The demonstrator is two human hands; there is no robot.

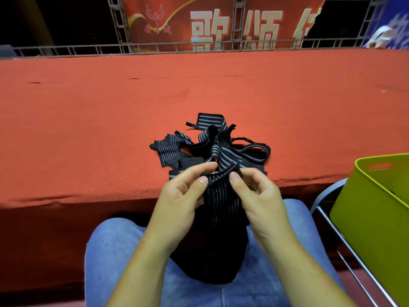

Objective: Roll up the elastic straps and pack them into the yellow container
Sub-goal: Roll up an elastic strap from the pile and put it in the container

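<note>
Both hands, left hand (186,191) and right hand (256,191), pinch a strap (221,196) (stage edge (88,196) beneath).

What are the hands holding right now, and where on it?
The left hand and right hand pinch one striped strap at its top edge, one at each corner.
</note>
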